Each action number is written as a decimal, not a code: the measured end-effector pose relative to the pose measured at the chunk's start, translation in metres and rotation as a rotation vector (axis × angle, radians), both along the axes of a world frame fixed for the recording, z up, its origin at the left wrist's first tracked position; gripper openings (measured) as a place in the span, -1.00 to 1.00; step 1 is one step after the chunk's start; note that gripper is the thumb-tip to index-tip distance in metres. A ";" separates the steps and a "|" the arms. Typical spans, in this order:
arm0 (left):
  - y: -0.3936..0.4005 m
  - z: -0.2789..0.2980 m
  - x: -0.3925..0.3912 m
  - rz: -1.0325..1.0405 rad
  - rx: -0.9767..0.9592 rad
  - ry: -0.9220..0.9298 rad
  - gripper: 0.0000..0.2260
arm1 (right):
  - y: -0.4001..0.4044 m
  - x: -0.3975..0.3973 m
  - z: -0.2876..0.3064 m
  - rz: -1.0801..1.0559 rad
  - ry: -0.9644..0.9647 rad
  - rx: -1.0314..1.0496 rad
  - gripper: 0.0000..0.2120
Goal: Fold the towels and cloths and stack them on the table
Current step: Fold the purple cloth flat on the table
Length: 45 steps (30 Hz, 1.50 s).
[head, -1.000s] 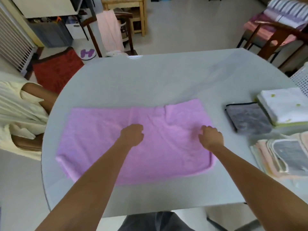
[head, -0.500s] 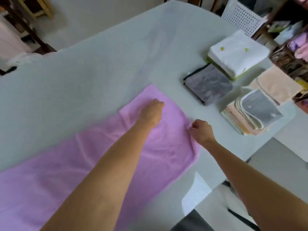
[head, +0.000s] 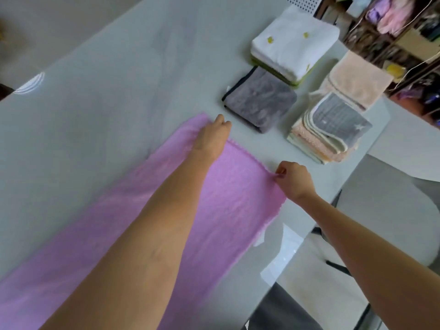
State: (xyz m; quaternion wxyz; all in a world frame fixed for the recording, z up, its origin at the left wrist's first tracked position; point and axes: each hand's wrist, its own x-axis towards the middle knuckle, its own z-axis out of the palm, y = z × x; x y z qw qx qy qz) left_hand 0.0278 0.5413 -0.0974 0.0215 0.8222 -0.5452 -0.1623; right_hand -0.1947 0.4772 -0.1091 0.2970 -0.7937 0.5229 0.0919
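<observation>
We see the table (head: 100, 96), grey and broad, carrying everything. Across it lies the pink towel (head: 228, 206), spread flat in a long band that runs from our two grips back toward the lower left edge of the view. Its short end lies between the grips. Beyond the grips, apart from the towel, sit four folded items: a white stack (head: 294, 44) farthest off, a peach towel (head: 357, 79) to the right of it, a mixed pile (head: 331, 129) topped by a grey cloth nearest the right grip, and a grey cloth (head: 260, 98) just past the left grip.

The left hand (head: 212, 136) rests on the far corner of the towel's short end, its grip curled closed over the corner, though we cannot tell whether cloth is actually held beneath it. The right hand (head: 294, 181) is at the near corner of the same end, its grip pressed together, thumb and forefinger pinching the towel's edge. Both forearms reach out over the towel and table edge.
</observation>
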 end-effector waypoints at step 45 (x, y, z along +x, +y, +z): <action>0.488 0.083 0.031 0.764 -0.362 -0.049 -0.79 | 0.424 0.081 0.079 0.494 -0.390 0.843 -0.84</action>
